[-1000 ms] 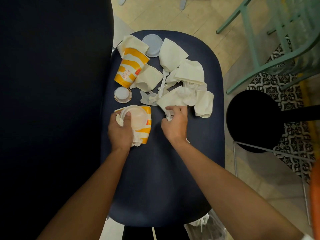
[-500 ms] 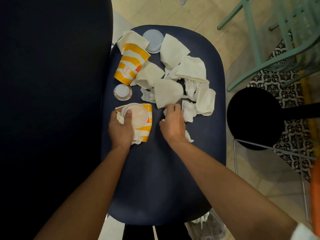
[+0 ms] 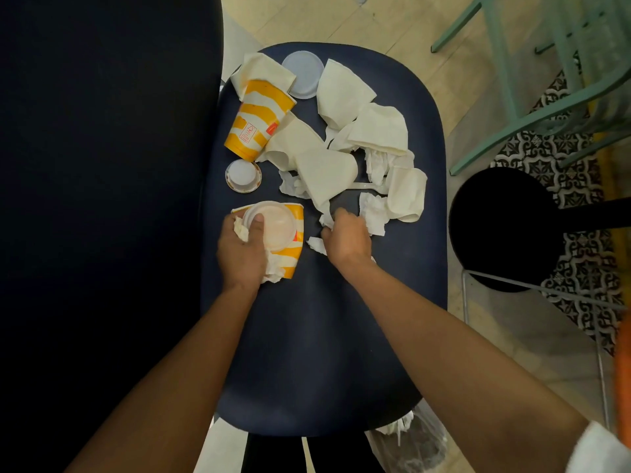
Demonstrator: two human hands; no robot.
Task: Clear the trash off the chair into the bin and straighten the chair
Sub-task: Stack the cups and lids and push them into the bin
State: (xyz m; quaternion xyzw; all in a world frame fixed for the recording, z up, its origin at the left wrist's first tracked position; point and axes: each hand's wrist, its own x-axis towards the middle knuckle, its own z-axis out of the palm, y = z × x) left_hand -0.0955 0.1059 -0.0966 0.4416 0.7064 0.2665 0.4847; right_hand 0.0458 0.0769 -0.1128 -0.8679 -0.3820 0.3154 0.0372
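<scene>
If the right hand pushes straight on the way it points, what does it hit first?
Most likely the folded white napkin just beyond the right hand, whose grip holds crumpled tissue; the plastic spoon lies close beside that line.

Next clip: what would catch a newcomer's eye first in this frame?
White napkins and an orange-striped cup on its side litter the far half of the dark blue chair seat. Nearer, the left hand grips a second striped cup with a clear lid, and the right hand pinches a crumpled napkin scrap beside it.
</scene>
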